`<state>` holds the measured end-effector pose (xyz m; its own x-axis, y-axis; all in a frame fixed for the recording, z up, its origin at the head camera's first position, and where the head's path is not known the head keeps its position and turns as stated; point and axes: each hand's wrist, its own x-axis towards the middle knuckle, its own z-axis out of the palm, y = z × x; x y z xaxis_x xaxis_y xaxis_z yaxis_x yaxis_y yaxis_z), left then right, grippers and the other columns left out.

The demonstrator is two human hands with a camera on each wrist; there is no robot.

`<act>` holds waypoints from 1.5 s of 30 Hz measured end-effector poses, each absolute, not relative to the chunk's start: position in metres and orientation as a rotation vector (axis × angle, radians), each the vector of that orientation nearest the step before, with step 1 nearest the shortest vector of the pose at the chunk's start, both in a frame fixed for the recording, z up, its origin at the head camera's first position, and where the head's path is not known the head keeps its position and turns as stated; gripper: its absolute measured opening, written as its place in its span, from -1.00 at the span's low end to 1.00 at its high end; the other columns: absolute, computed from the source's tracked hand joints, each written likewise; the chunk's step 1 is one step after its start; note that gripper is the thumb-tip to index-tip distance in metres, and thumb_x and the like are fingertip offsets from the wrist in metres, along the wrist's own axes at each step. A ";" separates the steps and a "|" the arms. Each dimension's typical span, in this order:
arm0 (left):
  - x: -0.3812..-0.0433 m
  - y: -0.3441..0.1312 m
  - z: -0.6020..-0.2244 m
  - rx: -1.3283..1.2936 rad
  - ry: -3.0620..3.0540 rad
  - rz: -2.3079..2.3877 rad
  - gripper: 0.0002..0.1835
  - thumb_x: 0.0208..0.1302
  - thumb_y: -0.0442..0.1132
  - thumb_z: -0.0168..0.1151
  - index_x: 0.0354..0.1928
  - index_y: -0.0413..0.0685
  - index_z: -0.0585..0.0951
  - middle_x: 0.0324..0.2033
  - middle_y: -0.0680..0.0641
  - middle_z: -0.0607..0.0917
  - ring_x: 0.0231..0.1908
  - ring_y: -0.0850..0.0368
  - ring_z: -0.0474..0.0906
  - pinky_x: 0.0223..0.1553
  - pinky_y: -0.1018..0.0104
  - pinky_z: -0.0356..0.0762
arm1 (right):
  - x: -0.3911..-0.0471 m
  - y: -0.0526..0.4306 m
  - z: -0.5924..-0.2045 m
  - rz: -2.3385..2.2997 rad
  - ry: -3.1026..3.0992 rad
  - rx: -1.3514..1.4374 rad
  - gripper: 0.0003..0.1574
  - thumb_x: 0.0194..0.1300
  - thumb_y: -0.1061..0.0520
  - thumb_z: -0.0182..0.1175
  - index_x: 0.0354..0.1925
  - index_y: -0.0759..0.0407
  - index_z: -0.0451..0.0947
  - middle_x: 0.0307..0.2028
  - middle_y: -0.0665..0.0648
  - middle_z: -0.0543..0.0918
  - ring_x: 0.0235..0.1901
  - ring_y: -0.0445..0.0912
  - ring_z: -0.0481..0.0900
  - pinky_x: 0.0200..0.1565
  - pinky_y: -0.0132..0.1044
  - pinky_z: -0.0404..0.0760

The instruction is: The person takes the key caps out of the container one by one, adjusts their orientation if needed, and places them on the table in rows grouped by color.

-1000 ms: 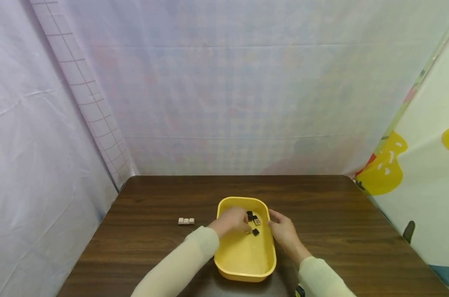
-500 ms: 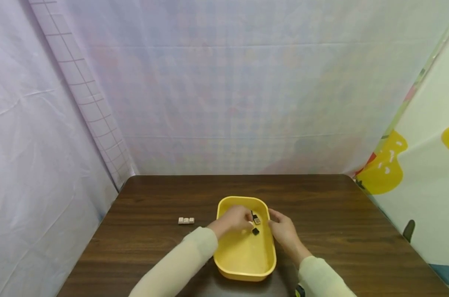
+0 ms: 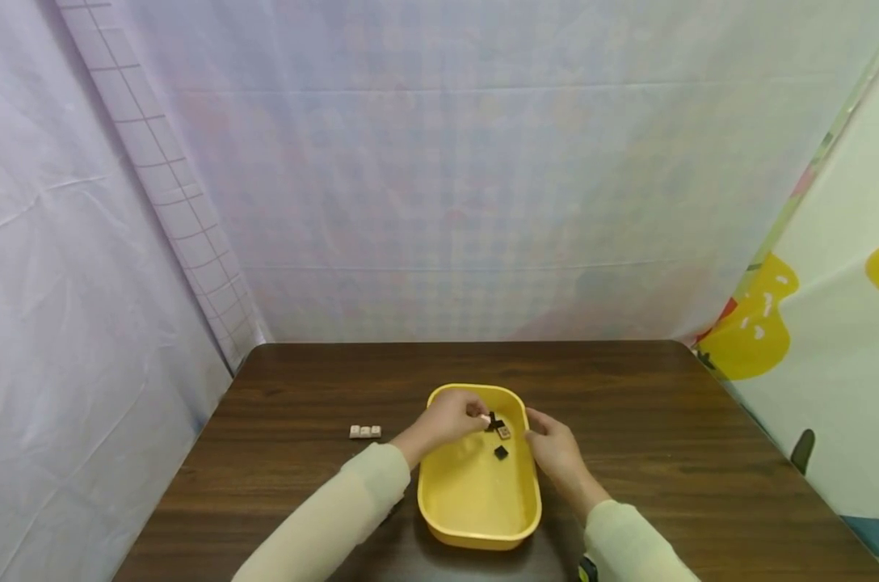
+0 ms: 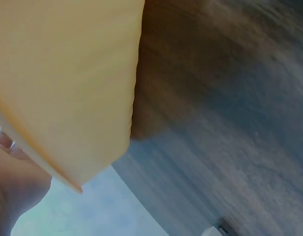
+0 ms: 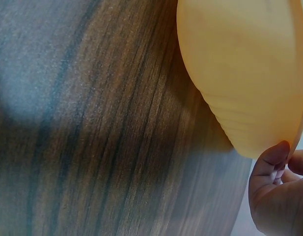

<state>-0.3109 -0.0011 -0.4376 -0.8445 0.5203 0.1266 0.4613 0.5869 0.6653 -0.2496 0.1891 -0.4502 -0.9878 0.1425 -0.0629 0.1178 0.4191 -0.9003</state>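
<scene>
A yellow plastic tub (image 3: 476, 501) stands on the brown table. Inside its far half lie several keycaps, among them a black keycap (image 3: 501, 453) and a white keycap (image 3: 503, 433). My left hand (image 3: 443, 419) reaches over the left rim and pinches a small white keycap (image 3: 486, 421) between thumb and fingers. At the right rim, my right hand (image 3: 558, 459) grips the tub's edge; the right wrist view shows its thumb (image 5: 276, 153) at the rim. The tub's outer wall (image 4: 77, 83) hides most of the left hand (image 4: 18, 184) in the left wrist view.
Left of the tub, three white keycaps (image 3: 365, 432) sit side by side in a row on the dark wood table (image 3: 628, 404). White curtains (image 3: 439, 202) hang behind the table and at both sides.
My left hand has come up and slightly back toward the tub's far left, now with a white keycap in its fingertips. The right hand has stayed at the rim.
</scene>
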 end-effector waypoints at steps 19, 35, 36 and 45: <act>-0.315 -0.064 -0.431 0.676 2.761 1.265 -0.74 0.29 -0.24 0.34 -0.03 -0.18 0.71 -0.26 0.01 0.69 -0.26 0.14 0.58 -0.30 0.26 0.59 | -0.249 0.185 -0.454 1.695 -2.588 -0.250 -0.38 0.38 0.30 0.01 0.37 0.42 0.30 0.28 0.51 0.38 0.16 0.22 0.47 0.19 0.09 0.43; -0.321 -0.161 -0.441 0.374 2.927 1.306 -0.80 0.19 -0.28 0.41 -0.14 -0.12 0.73 -0.32 0.01 0.72 -0.24 0.07 0.65 -0.22 0.14 0.59 | -0.250 0.188 -0.454 1.723 -2.585 -0.265 -0.37 0.38 0.31 -0.01 0.38 0.42 0.27 0.29 0.50 0.37 0.17 0.20 0.44 0.19 0.07 0.43; -0.321 -0.167 -0.442 0.364 2.932 1.301 -0.81 0.18 -0.29 0.41 -0.15 -0.13 0.73 -0.33 0.01 0.72 -0.24 0.07 0.65 -0.22 0.13 0.59 | -0.250 0.188 -0.454 1.717 -2.588 -0.264 -0.37 0.38 0.31 -0.01 0.38 0.42 0.27 0.29 0.50 0.37 0.17 0.20 0.45 0.18 0.06 0.44; -0.316 -0.207 -0.461 0.318 2.960 1.232 -0.83 0.11 -0.37 0.42 -0.23 -0.22 0.71 -0.37 -0.03 0.71 -0.28 0.05 0.62 -0.20 0.11 0.55 | -0.250 0.189 -0.457 1.698 -2.597 -0.260 -0.37 0.37 0.31 0.00 0.38 0.42 0.28 0.28 0.51 0.38 0.13 0.20 0.50 0.11 0.02 0.52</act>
<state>-0.3158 -0.2075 -0.4607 -0.9774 0.1503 0.1488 0.2115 0.6884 0.6938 -0.2499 0.1894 -0.4570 -0.9857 0.1543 -0.0676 0.1238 0.3912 -0.9119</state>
